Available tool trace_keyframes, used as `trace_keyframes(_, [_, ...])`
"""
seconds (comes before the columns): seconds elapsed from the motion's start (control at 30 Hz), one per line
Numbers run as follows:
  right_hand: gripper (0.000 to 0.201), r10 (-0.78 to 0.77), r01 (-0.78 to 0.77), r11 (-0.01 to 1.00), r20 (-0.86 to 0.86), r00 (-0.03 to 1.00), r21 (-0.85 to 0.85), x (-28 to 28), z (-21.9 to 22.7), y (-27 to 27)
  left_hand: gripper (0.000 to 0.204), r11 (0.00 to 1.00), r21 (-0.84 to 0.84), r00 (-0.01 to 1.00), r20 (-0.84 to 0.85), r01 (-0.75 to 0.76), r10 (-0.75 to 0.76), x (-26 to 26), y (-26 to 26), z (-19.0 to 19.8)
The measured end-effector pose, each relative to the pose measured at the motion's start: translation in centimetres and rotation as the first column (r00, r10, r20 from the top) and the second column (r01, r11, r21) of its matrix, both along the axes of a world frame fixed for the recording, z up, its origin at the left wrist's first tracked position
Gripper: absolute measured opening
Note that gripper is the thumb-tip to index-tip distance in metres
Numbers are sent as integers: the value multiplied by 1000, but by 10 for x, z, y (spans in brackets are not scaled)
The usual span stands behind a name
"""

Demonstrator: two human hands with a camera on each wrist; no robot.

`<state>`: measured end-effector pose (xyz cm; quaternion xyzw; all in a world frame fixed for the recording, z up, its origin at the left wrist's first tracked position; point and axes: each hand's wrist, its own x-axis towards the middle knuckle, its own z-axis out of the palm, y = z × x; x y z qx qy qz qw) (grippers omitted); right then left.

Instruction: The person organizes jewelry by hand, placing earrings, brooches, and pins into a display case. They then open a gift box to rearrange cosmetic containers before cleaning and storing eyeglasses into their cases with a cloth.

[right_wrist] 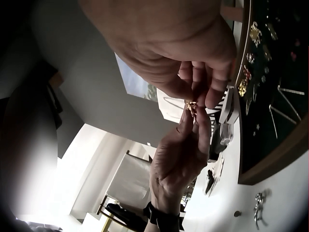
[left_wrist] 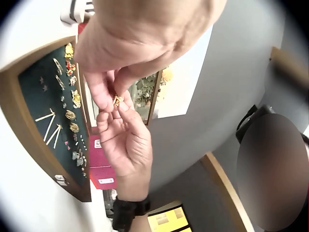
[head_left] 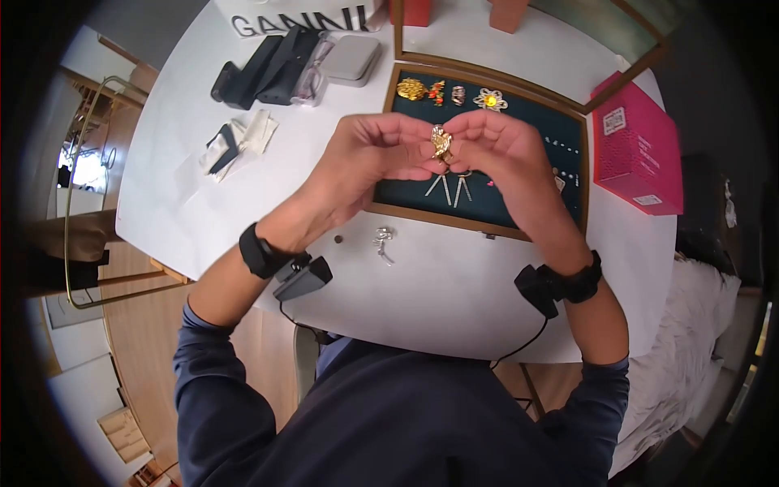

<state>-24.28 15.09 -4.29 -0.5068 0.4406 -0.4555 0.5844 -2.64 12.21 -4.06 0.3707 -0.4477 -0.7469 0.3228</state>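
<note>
A small gold piece of jewellery [head_left: 441, 144] is held up between both hands over a dark-lined display box [head_left: 406, 193]. The left hand [head_left: 365, 154] pinches it from one side with thumb and fingertips; the right hand [head_left: 505, 154] pinches the other side. In the left wrist view the gold piece [left_wrist: 117, 100] shows between the fingertips, and the right wrist view shows the piece [right_wrist: 191, 107] partly covered by fingers. Below the hands, two V-shaped silver pieces [head_left: 461, 191] lie in the box.
A silver piece [head_left: 384, 243] and a small dark round item [head_left: 338, 239] lie on the white table in front of the box. A pink box [head_left: 637, 146] stands right of it. At the back left are dark cases [head_left: 280, 66], a grey case [head_left: 351, 60] and small cloths [head_left: 243, 138].
</note>
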Motion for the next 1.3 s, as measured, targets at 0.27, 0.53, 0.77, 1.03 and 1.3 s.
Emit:
trace_keyframes(0.27, [24, -32, 40, 996, -103, 994, 80, -81, 12, -39, 17, 995, -62, 997, 11, 72, -72, -71, -53, -7])
trace_keyframes(0.53, [24, -193, 236, 963, -274, 942, 132, -154, -27, -93, 15, 992, -130, 992, 124, -11, 27, -43, -61, -2])
trace_keyframes(0.77, [31, -188, 222, 962, -206, 960, 159, -156, -47, -101, 9, 969, -192, 963, 189, -156, 192, 25, -30, -12])
trace_keyframes(1.03, [20, -268, 323, 928, -266, 926, 188, -155, -43, -94, 9, 921, -231, 921, 163, -312, 353, 73, 2, -32])
trace_keyframes(1.3, [9, -271, 373, 922, -517, 812, 103, -161, -61, -83, 8, 908, -311, 914, 201, -281, 352, 79, 13, -30])
